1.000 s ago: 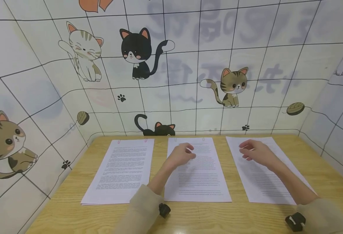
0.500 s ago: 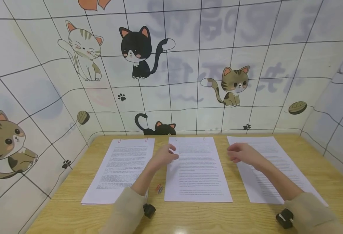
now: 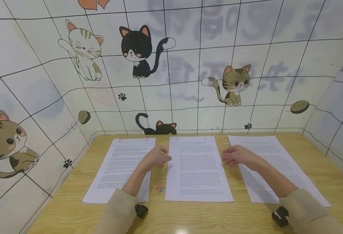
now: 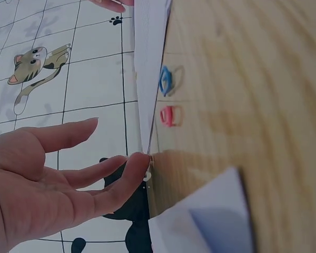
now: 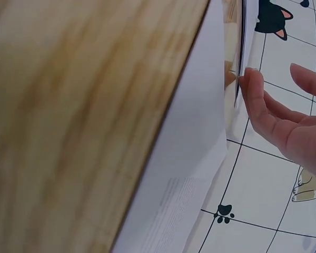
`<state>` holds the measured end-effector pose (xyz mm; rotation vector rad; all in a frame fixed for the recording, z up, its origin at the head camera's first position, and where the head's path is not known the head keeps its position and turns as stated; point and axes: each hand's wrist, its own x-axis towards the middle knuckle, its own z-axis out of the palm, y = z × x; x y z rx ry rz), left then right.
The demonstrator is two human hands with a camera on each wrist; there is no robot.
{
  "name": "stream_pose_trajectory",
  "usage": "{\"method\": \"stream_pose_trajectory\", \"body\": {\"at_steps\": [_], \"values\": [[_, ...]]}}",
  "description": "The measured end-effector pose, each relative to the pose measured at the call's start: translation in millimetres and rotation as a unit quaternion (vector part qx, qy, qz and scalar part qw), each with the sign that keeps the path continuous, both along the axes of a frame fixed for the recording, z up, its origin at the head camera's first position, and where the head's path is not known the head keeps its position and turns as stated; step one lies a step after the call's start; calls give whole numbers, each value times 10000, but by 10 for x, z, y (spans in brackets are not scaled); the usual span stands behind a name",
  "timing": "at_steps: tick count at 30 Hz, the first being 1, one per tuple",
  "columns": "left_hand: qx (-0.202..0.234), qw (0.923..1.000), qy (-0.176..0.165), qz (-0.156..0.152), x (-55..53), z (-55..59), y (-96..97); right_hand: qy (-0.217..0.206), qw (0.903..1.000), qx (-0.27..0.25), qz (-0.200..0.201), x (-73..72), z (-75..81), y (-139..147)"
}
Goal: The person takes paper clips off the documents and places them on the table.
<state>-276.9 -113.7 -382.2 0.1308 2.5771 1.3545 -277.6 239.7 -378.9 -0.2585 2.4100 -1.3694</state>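
A middle stack of printed paper [image 3: 200, 172] lies flat between my two hands, with two pale paper clips on its top edge. My left hand [image 3: 155, 157] is at its left edge, fingers loosely bent and holding nothing. In the left wrist view, the fingertips of that hand [image 4: 68, 184] come right to the paper's edge. On the other side, my right hand [image 3: 238, 156] is relaxed beside the right edge, with its wrist over the right-hand stack [image 3: 276, 162]. A red paper clip [image 3: 158, 187] and a blue paper clip [image 3: 161, 189] lie on the wood by the middle stack.
Another printed stack [image 3: 124, 162] sits at the left, two red clips along its top edge. All three stacks rest on a wooden table [image 3: 200, 217]. White walls [image 3: 186, 97] with cat drawings rise behind and beside the table.
Both hands have moved left: the left from over the middle stack to its left edge, the right from over the right stack to the middle one's right edge. The loose clips have come into view.
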Motion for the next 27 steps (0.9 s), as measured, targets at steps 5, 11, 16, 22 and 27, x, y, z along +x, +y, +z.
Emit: {"method": "stream_pose_trajectory", "body": {"at_steps": [5, 11, 16, 22, 27], "values": [[319, 9993, -177, 32, -2, 16, -3, -141, 9996, -209, -114, 5, -10, -55], [236, 9995, -208, 37, -38, 8, 5, -328, 9985, -335, -285, -5, -32, -95], [35, 9998, -181, 56, -65, 4, 13, -391, 9979, -315, -403, -15, -29, -122], [184, 9983, -544, 69, -103, -3, 13, -465, 9971, -363, -479, -34, -35, -142], [259, 9971, -712, 76, -114, -4, 24, -513, 9967, -363, -505, -45, -40, -144]]}}
